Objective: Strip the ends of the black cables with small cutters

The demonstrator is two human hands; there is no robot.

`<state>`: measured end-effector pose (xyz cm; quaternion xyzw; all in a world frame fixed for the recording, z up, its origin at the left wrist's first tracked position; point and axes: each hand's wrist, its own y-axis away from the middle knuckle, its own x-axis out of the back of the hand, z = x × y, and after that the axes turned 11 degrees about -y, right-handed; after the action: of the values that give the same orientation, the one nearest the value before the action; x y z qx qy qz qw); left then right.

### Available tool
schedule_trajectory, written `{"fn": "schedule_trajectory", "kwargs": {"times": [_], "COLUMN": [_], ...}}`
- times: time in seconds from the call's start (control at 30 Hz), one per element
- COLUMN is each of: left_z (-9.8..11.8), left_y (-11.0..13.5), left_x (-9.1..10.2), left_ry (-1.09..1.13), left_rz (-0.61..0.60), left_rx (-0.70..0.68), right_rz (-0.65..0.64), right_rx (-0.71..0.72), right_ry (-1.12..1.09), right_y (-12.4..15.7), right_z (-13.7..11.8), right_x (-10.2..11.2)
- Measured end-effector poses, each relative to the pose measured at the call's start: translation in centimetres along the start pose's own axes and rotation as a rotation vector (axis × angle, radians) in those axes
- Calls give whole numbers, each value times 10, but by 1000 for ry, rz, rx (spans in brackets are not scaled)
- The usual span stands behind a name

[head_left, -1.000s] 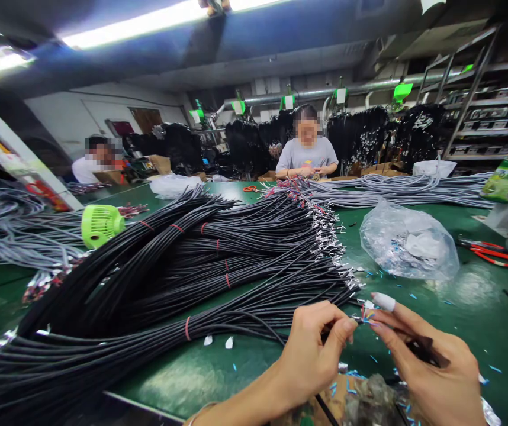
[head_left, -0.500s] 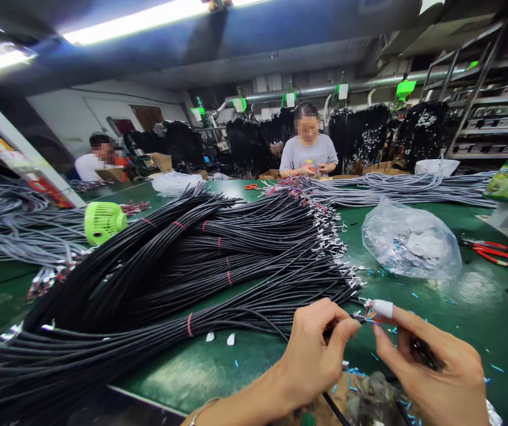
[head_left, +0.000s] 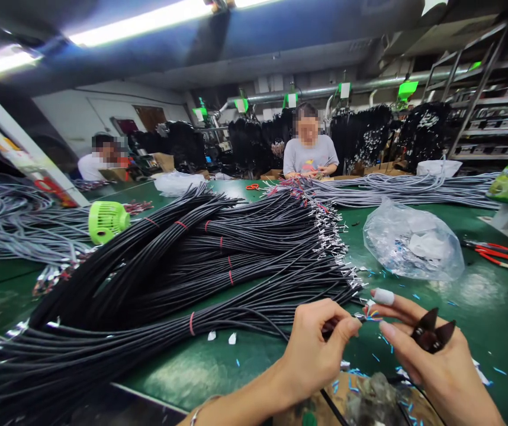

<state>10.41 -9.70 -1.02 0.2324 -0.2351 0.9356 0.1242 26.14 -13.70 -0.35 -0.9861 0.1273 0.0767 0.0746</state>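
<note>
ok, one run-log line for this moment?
left hand: pinching black cable by its colored wires | right hand: near wire ends, dark-bladed tool in palm | green table: black cable bundles, clear bag of scraps

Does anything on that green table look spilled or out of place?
Yes: blue scraps lie scattered on the green table around the right hand, though a clear plastic bag nearby holds similar-looking bits. Two white scraps also lie loose beside the black cables.

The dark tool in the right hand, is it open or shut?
Open: the dark tool in the right hand shows two pointed tips spread apart in a V.
</note>
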Motion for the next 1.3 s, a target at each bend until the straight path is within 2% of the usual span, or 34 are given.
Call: {"fn": "schedule_trajectory", "kwargs": {"times": [0.2,0.43,0.53,0.6,0.73,0.8,0.97,1.13,1.2,1.3], "left_z": [0,-3,-5,-6,-7,-6,-6,-12,-14,-12], "left_y": [-1,-1,0,1,5,6,4,2,0,-6], "left_x": [-1,-4,-8,-11,-17,-17,-14,-14,-12,-4], "left_ry": [49,87,82,65,-2,-4,139,331,374,466], "left_rz": [17,32,36,40,12,-29,-158,-273,-286,-230], "left_rx": [5,34,46,57,63,67,132,228,237,267], "right_rz": [19,107,138,149,178,170,93,85,25,-40], "right_rx": [-123,26,64,151,544,667,755,1003,1019,985], "right_ry": [-152,-31,-11,41,291,389,478,796,845,791], "right_y": [-3,1,3,3,0,-1,-2,0,0,-2], "right_z": [3,1,8,17,34,38,37,28,26,25], "right_x": [0,-8,-10,-9,-3,-2,-1,-4,-5,-4]}}
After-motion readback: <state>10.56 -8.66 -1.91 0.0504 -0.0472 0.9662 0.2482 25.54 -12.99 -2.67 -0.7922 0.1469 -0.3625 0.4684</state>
